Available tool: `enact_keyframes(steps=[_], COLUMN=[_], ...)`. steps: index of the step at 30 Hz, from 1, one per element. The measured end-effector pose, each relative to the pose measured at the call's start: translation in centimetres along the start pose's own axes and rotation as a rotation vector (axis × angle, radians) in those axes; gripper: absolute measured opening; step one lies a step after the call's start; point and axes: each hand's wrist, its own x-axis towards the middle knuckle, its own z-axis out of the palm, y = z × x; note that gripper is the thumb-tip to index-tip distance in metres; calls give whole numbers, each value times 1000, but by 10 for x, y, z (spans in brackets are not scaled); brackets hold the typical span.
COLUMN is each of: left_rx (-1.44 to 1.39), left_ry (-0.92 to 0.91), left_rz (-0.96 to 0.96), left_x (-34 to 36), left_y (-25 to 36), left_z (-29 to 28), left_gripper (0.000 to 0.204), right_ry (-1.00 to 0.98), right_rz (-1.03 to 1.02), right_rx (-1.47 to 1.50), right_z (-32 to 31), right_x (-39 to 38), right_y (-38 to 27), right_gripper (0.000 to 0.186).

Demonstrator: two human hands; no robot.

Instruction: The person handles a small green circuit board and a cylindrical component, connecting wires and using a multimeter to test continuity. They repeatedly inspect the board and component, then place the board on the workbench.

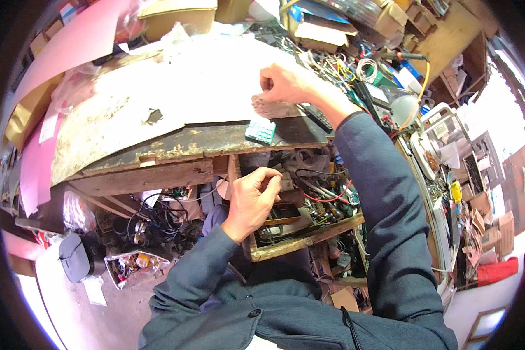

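Note:
My right hand (287, 84) is over the brightly lit workbench, its thumb and fingers pinched together. Whatever might be between those fingertips is too small or washed out to make out. Just below it, near the bench's front edge, lies a small green keypad-like piece (260, 132) with pale squares. A dark device with buttons (316, 118) rests under my right wrist. My left hand (252, 198) is held above an open wooden drawer (305, 237), fingers curled in against the thumb. Their grip hides anything they may hold.
White sheeting (198, 76) with a torn hole covers the bench (181, 146). Tangled wires, tools and a meter (376, 94) crowd its right side. The drawer holds cables and tools, including a red wire (326, 200). A box of scraps (137, 265) stands on the floor at left.

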Motion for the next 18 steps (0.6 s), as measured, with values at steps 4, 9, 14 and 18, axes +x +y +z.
enact_keyframes(steps=[4, 9, 14, 18], left_rx=[72, 414, 473, 455], left_ry=[-14, 25, -41, -110], left_rz=[57, 263, 191, 179], left_x=[3, 7, 5, 0], left_y=[-9, -11, 2, 4], left_z=[6, 5, 10, 17], left_gripper=[13, 13, 13, 12], right_ry=[75, 175, 255, 357], right_rz=[-5, 39, 150, 471], right_rx=[27, 50, 137, 29], right_z=[-11, -22, -56, -87], right_x=[-16, -56, -163, -293], right_y=[13, 19, 34, 58], right_gripper=[22, 21, 23, 21])
